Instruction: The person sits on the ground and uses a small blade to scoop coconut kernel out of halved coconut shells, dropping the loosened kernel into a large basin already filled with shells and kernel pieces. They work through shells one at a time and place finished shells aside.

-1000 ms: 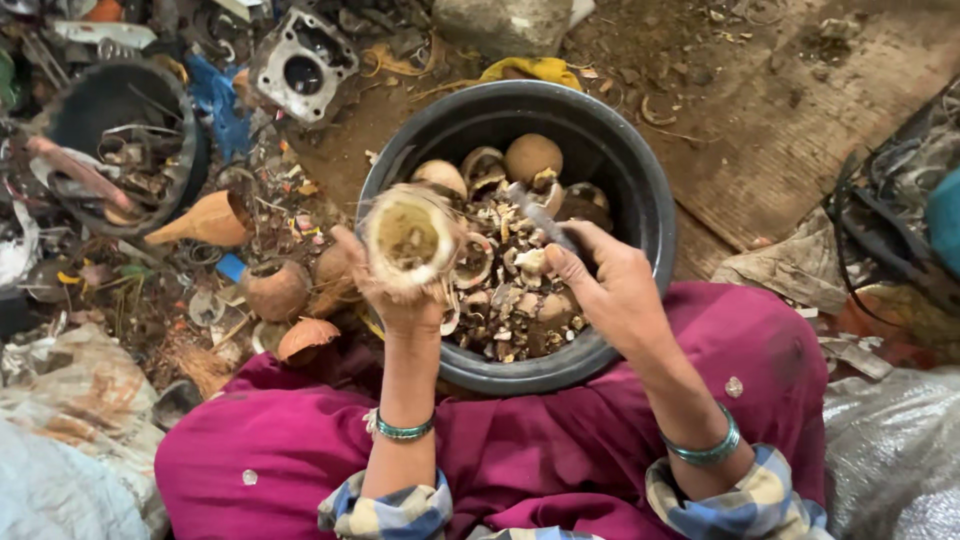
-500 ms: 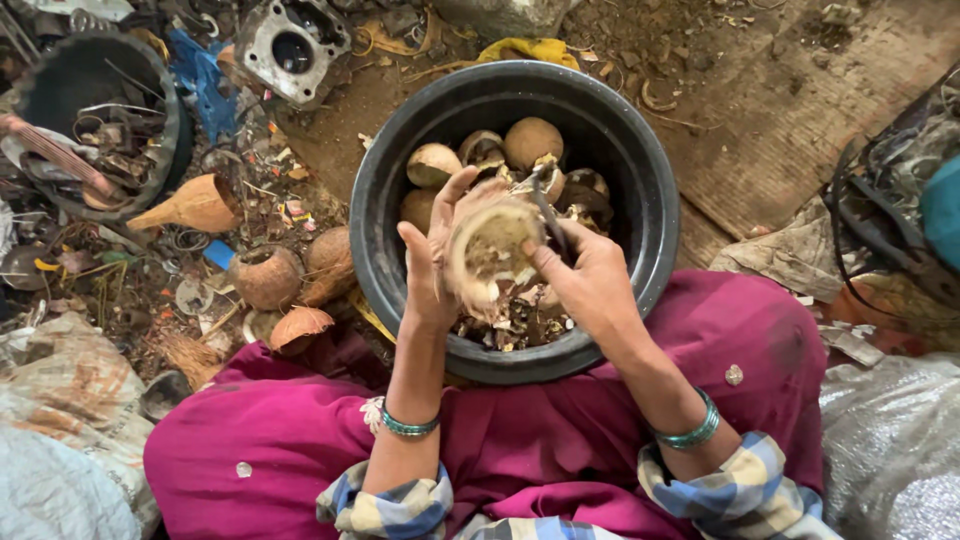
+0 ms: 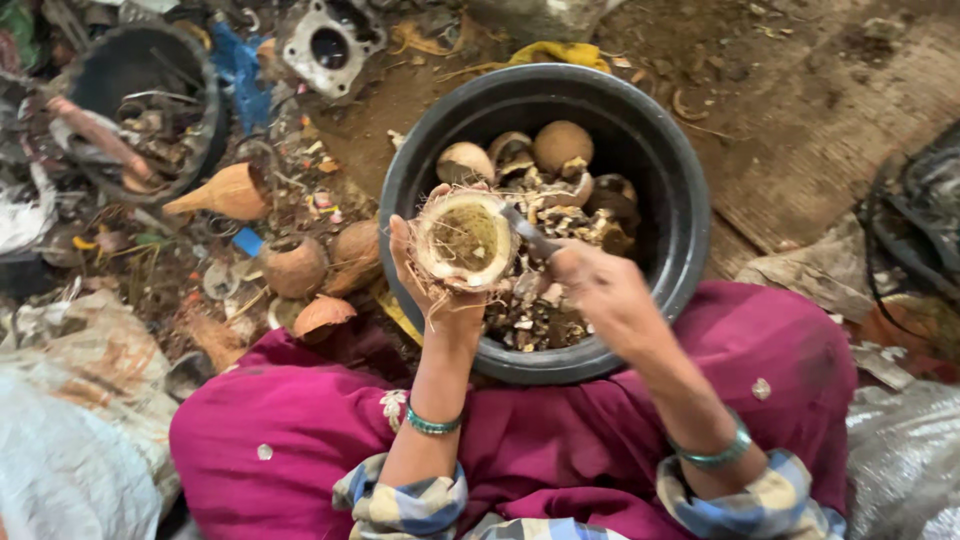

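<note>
My left hand holds a half coconut shell, its hollow side facing up, over the near rim of a big black tub. My right hand grips a small metal knife whose tip pokes into the shell's right edge. The tub holds coconut shells and broken brown pieces. Both wrists wear green bangles. My lap is covered in magenta cloth.
Left of the tub, whole and broken coconut shells lie on the dirt among scrap. A second black tub with junk stands at the far left, a metal engine part behind. Plastic sacks lie at both sides.
My left hand carried the shell from the tub's left rim towards its middle, then slightly back left. My right hand brought the knife up to the shell's edge.
</note>
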Available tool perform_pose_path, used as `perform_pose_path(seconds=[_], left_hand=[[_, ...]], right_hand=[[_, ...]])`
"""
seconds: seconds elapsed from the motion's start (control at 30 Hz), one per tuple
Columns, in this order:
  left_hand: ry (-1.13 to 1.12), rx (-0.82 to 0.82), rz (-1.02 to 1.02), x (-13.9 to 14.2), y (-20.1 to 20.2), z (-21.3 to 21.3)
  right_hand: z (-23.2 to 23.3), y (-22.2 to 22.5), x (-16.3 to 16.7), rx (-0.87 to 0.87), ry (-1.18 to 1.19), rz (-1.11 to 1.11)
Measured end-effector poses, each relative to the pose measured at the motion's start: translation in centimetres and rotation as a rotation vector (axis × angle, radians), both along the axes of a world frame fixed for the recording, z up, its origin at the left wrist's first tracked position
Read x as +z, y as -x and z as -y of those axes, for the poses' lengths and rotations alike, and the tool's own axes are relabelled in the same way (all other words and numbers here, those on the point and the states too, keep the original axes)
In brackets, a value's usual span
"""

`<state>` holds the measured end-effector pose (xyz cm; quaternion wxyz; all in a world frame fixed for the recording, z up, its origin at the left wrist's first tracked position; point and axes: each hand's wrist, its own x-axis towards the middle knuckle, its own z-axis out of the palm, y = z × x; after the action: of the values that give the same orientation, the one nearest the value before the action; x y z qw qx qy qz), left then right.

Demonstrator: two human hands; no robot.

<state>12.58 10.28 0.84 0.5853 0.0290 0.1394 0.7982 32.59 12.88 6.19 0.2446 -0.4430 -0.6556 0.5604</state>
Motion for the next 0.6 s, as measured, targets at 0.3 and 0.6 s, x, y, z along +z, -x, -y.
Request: perform_pose_path(seconds=[0.3, 0.6], left_hand=[[-0.204, -0.062, 0.061, 0.2, 1.1, 0.0], [-0.111, -0.116, -0.063, -0.8, 1.0, 0.4]], right_hand=[[2.3, 0.2, 4.4, 0.134, -0.726, 0.184], [4.0, 1.0, 5.1, 0.243, -0.899, 0.398]])
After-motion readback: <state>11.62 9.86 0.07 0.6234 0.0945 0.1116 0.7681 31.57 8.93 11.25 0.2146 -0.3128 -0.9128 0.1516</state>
